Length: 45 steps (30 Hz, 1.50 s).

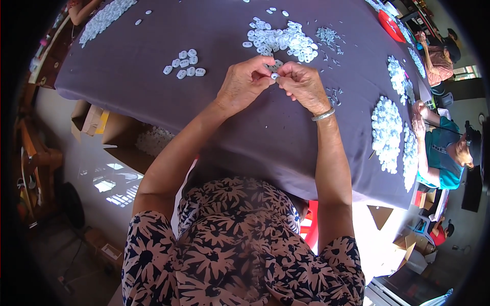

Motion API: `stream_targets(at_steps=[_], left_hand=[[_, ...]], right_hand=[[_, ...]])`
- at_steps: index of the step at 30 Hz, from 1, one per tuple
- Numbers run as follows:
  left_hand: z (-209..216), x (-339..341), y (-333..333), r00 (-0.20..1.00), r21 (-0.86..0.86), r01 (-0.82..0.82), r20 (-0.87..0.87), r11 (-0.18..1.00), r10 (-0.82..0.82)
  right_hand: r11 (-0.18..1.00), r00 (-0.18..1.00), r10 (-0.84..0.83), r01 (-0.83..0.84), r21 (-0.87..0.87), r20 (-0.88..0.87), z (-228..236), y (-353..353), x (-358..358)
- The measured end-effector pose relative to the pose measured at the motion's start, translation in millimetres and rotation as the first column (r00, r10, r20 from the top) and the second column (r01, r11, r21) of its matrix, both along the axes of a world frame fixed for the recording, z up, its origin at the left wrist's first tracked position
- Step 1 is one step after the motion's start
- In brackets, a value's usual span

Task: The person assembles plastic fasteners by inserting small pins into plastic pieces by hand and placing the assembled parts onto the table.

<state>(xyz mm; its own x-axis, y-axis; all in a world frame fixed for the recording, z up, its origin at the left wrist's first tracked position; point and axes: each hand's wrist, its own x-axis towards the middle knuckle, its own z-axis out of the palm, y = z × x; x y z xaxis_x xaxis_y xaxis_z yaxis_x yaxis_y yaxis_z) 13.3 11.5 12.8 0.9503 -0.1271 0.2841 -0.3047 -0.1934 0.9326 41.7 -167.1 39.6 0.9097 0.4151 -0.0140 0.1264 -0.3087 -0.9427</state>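
Note:
My left hand (244, 85) and my right hand (304, 85) meet over the dark tablecloth, fingers pinched. Between their fingertips is a small white plastic piece (274, 76); its far details are too small to make out. A silvery bangle (323, 115) circles my right wrist. Just beyond the hands lies a loose heap of white oval plastic pieces (278, 38), with dark spots like holes on their faces. Small grey metal pins or screws (327, 36) are scattered to its right, more of them near my right wrist. Left of my left hand sits a small group of similar white ovals (184, 63).
The dark cloth (153, 92) covers a wide table. Long heaps of white pieces (386, 130) line its right side, where a person in a teal top (446, 148) works. A red dish (391, 26) stands farther back. Below the left edge is an open cardboard box (125, 140) holding white pieces.

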Motion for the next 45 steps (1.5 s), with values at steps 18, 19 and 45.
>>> stream_targets(at_steps=[18,19,45], left_hand=[[-1.6,19.7,36.5,0.993,-0.153,0.101,-0.045,0.983,-0.109],[2.5,20.9,42.4,0.995,0.052,0.048,-0.088,0.998,-0.043],[-2.2,5.0,5.5,0.981,0.073,-0.121,0.158,0.990,0.109]], right_hand=[[0.973,0.903,-0.220,0.228,0.020,0.370,-12.4,-20.1,18.4],[0.980,0.909,-0.184,0.197,0.002,0.374,-18.3,-25.2,22.2],[0.887,0.692,0.071,0.286,-0.364,0.718,-21.6,-8.8,19.4]])
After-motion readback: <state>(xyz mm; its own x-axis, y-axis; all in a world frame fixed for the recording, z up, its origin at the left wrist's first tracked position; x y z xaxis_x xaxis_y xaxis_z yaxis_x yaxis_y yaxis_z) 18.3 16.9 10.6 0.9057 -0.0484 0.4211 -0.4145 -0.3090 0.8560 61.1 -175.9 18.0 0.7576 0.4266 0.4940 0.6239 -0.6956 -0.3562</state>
